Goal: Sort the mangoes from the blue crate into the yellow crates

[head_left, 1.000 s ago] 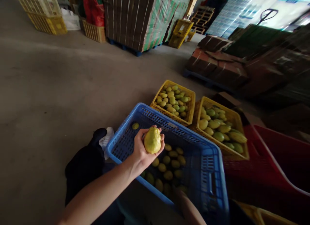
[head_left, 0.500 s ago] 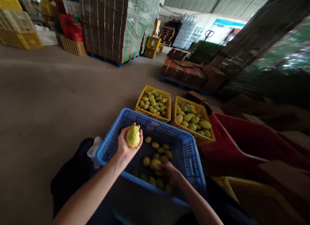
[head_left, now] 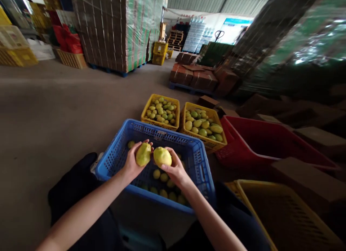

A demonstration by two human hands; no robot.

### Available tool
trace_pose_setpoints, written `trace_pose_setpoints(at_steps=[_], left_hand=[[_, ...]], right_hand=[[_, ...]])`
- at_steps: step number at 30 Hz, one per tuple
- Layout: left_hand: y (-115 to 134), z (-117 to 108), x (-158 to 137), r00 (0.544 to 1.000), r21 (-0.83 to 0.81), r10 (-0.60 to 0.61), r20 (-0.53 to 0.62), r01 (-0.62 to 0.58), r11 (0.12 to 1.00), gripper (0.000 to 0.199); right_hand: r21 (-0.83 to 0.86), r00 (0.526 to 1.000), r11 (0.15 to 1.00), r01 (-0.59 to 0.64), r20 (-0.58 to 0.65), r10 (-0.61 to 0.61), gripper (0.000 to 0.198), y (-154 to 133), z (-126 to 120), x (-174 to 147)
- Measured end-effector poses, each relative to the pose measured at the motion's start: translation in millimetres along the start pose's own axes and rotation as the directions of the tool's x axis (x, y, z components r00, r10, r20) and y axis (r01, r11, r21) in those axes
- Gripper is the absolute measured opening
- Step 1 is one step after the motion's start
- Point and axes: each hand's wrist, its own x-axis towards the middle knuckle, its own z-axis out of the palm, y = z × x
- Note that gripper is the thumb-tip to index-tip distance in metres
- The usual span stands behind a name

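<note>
My left hand is wrapped round a lumpy yellow-green fruit, pear-shaped and held from its left side. Close beside it, my right hand grips a rounder, paler yellow fruit. Both fruits are held up over a blue plastic crate with slotted walls. Several more fruits of the same sort, such as a small yellow-green one, lie loose on the crate's floor. My hands and forearms hide part of them. The exact kind of fruit is not certain.
Beyond the blue crate stand a left yellow crate and a right yellow crate, both full of fruit. A red bin is on the right, with a yellow basket nearer me. Wrapped pallet stacks and cartons stand farther back.
My right hand has come up from the crate floor with a fruit and now holds it beside the one in my left hand. The view has shifted a little to the right.
</note>
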Motion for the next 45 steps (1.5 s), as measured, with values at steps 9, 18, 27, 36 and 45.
trace_pose_setpoints(at_steps=[9, 18, 27, 36, 45], left_hand=[[-37.6, 4.4, -4.4, 0.98, 0.377, 0.076, 0.182, -0.142, 0.915, 0.026], [-32.3, 2.9, 2.4, 0.914, 0.601, 0.17, 0.368, -0.373, 0.707, 0.021], [-25.1, -4.7, 6.2, 0.586, 0.557, 0.208, 0.783, -0.81, 0.185, 0.039], [-38.8, 3.8, 10.5, 0.816, 0.74, 0.203, 0.541, -0.577, 0.345, 0.018], [-54.7, 2.7, 22.8, 0.98, 0.705, 0.142, 0.139, -0.199, 0.681, 0.024]], right_hand=[[-0.296, 0.99, 0.946, 0.131, -0.004, -0.138, 0.054, 4.8, -14.6, -28.8], [-0.568, 0.9, 0.764, 0.307, -0.088, -0.427, 0.039, 4.8, -5.8, -33.2], [-0.637, 0.815, 0.64, 0.43, -0.032, -0.579, 0.043, 13.8, -2.1, -34.2], [-0.533, 0.891, 0.811, 0.241, -0.21, -0.403, 0.025, 12.2, -5.6, -29.5], [-0.004, 0.928, 0.999, -0.04, -0.371, 0.035, 0.023, 13.4, -12.9, -19.8]])
